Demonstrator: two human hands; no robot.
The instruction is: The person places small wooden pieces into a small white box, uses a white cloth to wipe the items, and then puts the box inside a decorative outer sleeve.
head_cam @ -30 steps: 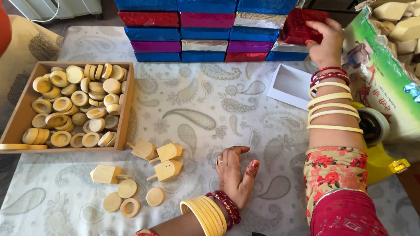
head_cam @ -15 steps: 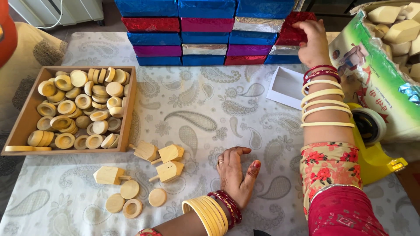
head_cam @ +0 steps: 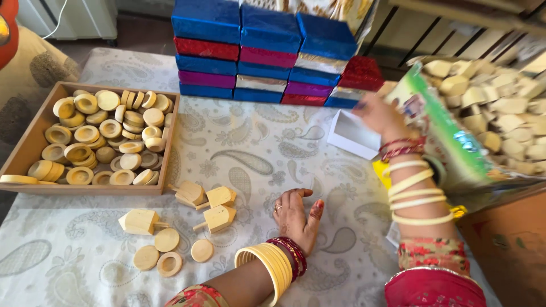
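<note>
The left hand [head_cam: 296,219] lies flat and empty on the table [head_cam: 256,153], just beside four wooden tops [head_cam: 219,218] and loose discs [head_cam: 166,240]. Farther off, the blurred right hand [head_cam: 382,116] hovers over a white box [head_cam: 350,135]; its grip cannot be told. No assembly shows yet.

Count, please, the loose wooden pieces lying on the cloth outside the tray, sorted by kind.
Peg-handled wooden blocks: 4
Round wooden discs: 4
Total: 8
</note>
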